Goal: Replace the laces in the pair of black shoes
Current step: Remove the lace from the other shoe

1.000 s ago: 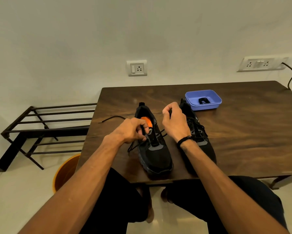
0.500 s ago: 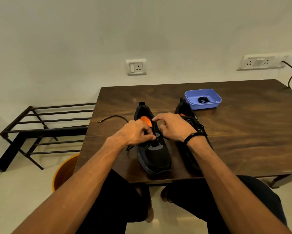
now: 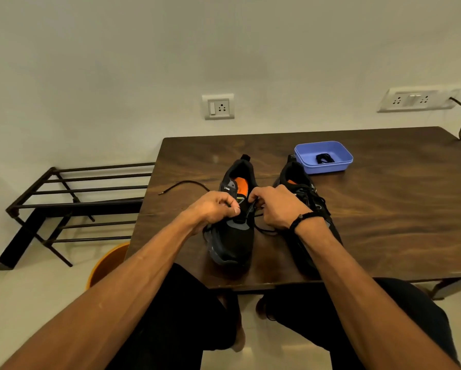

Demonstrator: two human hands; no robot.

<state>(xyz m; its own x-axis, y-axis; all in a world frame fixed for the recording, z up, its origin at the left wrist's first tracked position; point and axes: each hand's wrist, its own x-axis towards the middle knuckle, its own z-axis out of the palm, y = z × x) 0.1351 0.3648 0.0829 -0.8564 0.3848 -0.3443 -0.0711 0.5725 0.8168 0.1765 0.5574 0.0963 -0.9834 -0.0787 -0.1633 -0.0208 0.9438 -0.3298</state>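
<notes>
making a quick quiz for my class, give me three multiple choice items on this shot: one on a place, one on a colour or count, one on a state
1. Where is the blue tray?
A. on the table behind the right shoe
B. on the floor
C. on the metal rack

2. What colour shows inside the left shoe?
A. green
B. orange
C. white

3. What are the two hands doing?
A. lying flat on the table
B. lifting the tray
C. pinching the lace at the left shoe

Answers:
1 A, the tray sits on the table just past the heel of the right shoe.
2 B, the lining seen through the opening is orange.
3 C, the left hand and the right hand meet over the shoe's tongue with fingers curled on the lace.
</notes>
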